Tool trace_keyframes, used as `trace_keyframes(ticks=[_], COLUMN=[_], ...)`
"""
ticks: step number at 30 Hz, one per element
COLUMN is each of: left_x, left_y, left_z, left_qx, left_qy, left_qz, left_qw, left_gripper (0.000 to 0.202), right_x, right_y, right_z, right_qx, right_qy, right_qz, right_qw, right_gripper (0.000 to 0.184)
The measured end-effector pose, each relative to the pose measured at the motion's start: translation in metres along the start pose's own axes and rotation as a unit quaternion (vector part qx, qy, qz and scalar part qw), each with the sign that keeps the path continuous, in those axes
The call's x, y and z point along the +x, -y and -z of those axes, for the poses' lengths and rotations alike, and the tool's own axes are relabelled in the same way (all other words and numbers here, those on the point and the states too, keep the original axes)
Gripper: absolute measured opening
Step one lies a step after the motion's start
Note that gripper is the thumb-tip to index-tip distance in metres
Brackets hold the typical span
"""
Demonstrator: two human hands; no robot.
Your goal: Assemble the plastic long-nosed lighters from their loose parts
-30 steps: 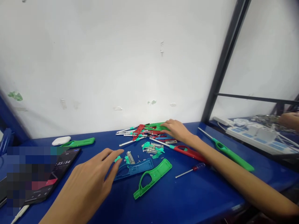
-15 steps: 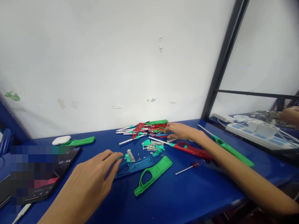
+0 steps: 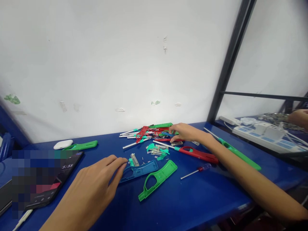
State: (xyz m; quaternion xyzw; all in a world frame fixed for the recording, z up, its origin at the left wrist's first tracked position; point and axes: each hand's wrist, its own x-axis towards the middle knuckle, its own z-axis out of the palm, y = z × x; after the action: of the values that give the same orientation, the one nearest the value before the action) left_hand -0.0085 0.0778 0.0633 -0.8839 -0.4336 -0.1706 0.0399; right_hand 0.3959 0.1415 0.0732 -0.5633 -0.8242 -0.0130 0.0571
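Note:
My left hand (image 3: 103,176) is closed in a pinch at the near end of a blue lighter handle half (image 3: 144,169); what lies between its fingertips is hidden. Beside that half lie a small clear-and-teal lighter insert (image 3: 134,160) and a green handle half (image 3: 160,176). At the pile of lighter parts (image 3: 143,133) by the wall, my right hand (image 3: 184,132) pinches a blue handle piece (image 3: 166,133), partly covered by its fingers. Below that hand rest a red handle piece (image 3: 166,140) and a red long-nosed lighter (image 3: 197,155).
A screwdriver (image 3: 197,170) lies front right, with a green lighter (image 3: 238,155) beyond it. Small teal and metal parts (image 3: 157,150) are scattered mid-table. Phone (image 3: 64,173), white case (image 3: 63,144) and green handle half (image 3: 85,146) are left. A power strip (image 3: 262,136) and another person's hand (image 3: 299,118) are right.
My right hand has lifted the blue handle piece slightly, tilting it, and its red neighbour shows more. The green bit seen at my left fingertips is hidden now.

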Motion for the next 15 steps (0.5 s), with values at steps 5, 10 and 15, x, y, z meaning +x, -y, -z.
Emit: trace_keyframes(ticks=[5,10,15], left_x=[0.001,-0.001,0.000], left_y=[0.000,0.001,-0.003], left_z=[0.000,-0.002,-0.002], left_qx=[0.000,0.008,0.017], left_qy=[-0.010,-0.025,-0.058], left_qz=[-0.003,-0.015,-0.032], left_qw=[1.000,1.000,0.998], left_gripper=[0.046,0.044,0.042], right_x=[-0.003,-0.016,-0.026], right_y=[0.010,0.043,0.075], right_z=[0.011,0.034,0.041], right_qx=[0.045,0.106,0.162], right_qy=[-0.068,-0.145,-0.153], right_qz=[-0.008,0.016,0.063], right_qw=[0.997,0.984,0.973], right_gripper=[0.031,0.040,0.049])
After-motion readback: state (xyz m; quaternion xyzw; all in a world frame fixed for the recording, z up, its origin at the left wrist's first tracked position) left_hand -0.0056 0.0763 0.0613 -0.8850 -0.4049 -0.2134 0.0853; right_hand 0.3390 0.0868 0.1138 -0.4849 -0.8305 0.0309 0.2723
